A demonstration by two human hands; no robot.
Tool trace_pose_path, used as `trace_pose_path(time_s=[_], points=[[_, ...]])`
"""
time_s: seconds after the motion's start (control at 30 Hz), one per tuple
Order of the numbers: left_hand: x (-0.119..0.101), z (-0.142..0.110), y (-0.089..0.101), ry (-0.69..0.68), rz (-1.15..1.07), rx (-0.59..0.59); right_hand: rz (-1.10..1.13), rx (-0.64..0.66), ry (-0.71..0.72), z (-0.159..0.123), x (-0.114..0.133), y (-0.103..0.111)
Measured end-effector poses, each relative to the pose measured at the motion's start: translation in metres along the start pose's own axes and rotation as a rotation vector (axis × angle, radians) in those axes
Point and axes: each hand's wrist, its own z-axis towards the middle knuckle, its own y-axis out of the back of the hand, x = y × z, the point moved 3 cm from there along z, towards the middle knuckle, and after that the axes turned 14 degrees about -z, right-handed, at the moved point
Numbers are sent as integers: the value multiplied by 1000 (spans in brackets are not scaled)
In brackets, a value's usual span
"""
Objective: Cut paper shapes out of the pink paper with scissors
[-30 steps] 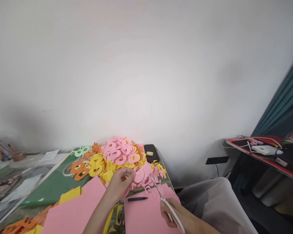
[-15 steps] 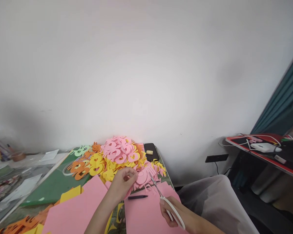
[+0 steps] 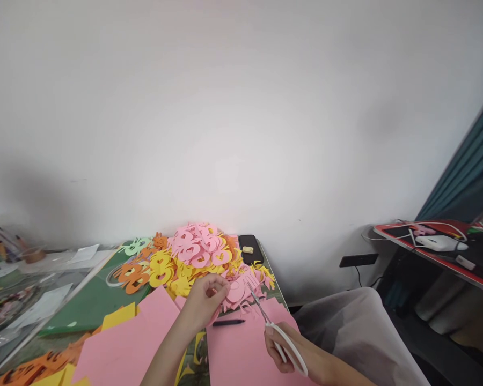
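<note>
My left hand [image 3: 210, 298] pinches the left edge of a pink paper cutout [image 3: 236, 288], which has a rounded part and thin strips at its right. In my right hand [image 3: 282, 348] are white-handled scissors [image 3: 288, 346], their blades pointing up and left at the strips, slightly apart. Below lies a pink paper sheet [image 3: 241, 348] with a black pen [image 3: 228, 322] near its top left. Pink paper scraps lie around the blades. Just behind my hands is a heap of pink cutouts [image 3: 197, 244] with heart-shaped holes, above yellow cutouts [image 3: 161, 268].
A black phone [image 3: 250, 250] with a small pale yellow item on it lies at the table's right edge. Orange cutouts [image 3: 132, 276] rest on a green mat [image 3: 84, 305]. Another pink sheet [image 3: 124, 340] is at left. A red-edged table [image 3: 390, 233] stands at far right.
The scissor blades have closed somewhat at the cutout's strips. Both hands stay nearly in place, and the whole view has shifted slightly.
</note>
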Motion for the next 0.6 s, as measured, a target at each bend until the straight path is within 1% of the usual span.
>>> trace_pose_path(time_s=[0.43, 0.6], points=[[1, 0, 0, 8, -1, 5, 2, 3, 6, -2, 3, 0], [1, 0, -2, 3, -24, 17, 0, 28, 13, 0, -1, 0]])
